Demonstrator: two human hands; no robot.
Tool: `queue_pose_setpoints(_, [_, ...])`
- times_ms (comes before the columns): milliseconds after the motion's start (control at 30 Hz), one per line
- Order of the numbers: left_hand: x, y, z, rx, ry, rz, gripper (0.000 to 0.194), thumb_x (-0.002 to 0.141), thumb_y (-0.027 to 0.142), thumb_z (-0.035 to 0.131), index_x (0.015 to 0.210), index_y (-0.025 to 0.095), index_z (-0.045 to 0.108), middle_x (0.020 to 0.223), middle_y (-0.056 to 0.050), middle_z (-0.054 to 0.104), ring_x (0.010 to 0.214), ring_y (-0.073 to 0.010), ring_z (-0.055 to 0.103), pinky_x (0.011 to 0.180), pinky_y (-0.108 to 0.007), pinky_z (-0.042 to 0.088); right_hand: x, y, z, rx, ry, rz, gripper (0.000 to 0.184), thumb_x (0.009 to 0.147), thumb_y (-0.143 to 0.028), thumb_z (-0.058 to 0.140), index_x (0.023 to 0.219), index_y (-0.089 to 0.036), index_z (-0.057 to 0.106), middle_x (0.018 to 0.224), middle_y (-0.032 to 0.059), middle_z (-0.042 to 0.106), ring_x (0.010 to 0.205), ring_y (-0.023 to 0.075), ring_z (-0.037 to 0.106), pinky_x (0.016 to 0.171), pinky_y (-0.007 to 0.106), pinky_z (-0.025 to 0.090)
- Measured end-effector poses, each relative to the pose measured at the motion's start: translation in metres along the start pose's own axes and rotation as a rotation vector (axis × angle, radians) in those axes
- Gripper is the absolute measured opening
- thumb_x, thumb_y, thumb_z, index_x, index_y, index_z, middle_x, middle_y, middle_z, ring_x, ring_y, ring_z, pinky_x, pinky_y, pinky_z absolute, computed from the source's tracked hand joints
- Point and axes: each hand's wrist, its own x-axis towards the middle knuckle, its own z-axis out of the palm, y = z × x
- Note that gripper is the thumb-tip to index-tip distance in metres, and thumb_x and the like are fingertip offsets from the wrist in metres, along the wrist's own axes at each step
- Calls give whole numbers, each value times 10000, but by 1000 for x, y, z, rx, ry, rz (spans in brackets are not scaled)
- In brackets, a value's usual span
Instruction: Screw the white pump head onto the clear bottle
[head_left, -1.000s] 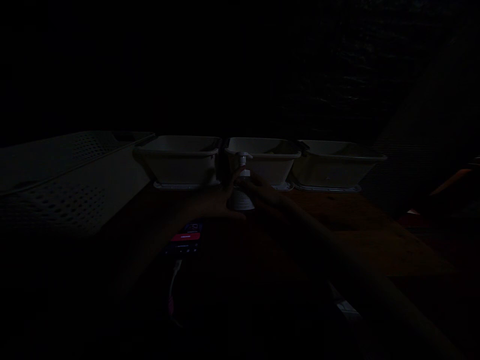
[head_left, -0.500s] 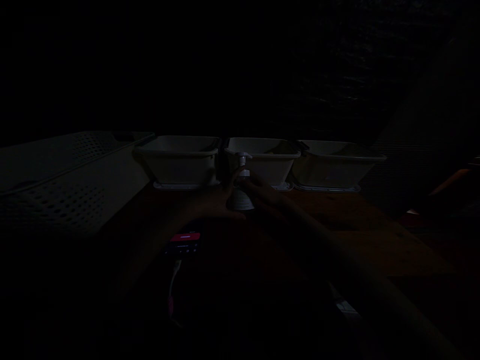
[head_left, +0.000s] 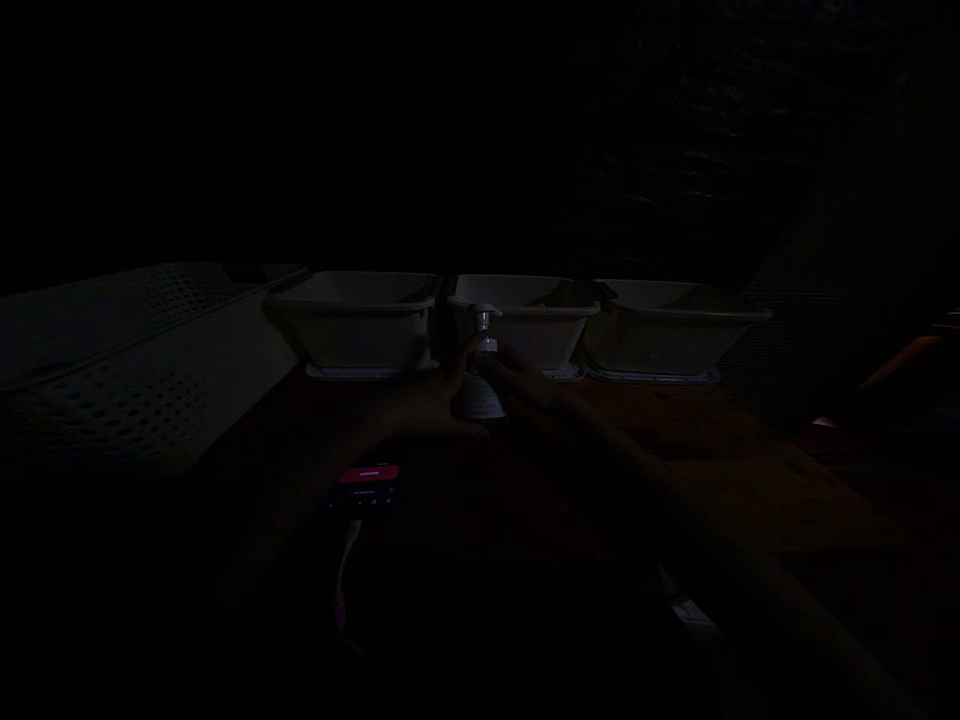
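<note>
The scene is very dark. A pump bottle (head_left: 481, 397) with a pale pump head and a printed label stands upright in the middle of the wooden table (head_left: 697, 430). My left hand (head_left: 442, 402) is wrapped round its left side, thumb low across the front. From the right, my right hand (head_left: 525, 380) grips the bottle's upper body, just below the pump collar. Shadow hides most of the fingers. Left of the bottle and nearer to me lies a phone (head_left: 367, 485) with a lit screen and a white cable (head_left: 348, 550) plugged into it.
Three pale tubs stand in a row behind the bottle: a left tub (head_left: 360, 335), a middle tub (head_left: 544, 335) and a right tub (head_left: 660, 340). A large perforated basket (head_left: 247, 345) fills the left side. Part of a person (head_left: 911, 360) shows dimly at the far right.
Almost nothing differs. Both hands stay on the bottle, and the view has shifted very slightly.
</note>
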Motion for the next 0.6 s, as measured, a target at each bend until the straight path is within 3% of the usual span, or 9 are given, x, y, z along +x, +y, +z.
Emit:
queue_pose_setpoints(233, [0,-1,0,11,-2,16,1301,726,628,707,1527,191,-221,1475,-254,454,1326,-384,496,1027,-467,415,0,1,-1,-19,8,10,338,865,-427,636,1084,-170,625,1121,95,693,1064,236,642,991,422,516])
queue_pose_setpoints(433, [0,0,0,16,2,15,1316,726,625,712,1513,197,-252,1530,-278,357,1309,-390,511,1026,-475,407,1,3,-4,-27,9,-3,354,865,-431,636,1107,-173,616,1149,95,683,1085,234,631,1017,430,496])
queue_pose_setpoints(600, [1,0,0,5,-1,16,1317,718,631,718,1525,177,-218,1501,-279,403,1335,-397,481,1023,-480,405,1,2,-2,-31,5,-6,325,885,-437,610,1073,-173,623,1117,91,693,1040,224,639,967,399,527])
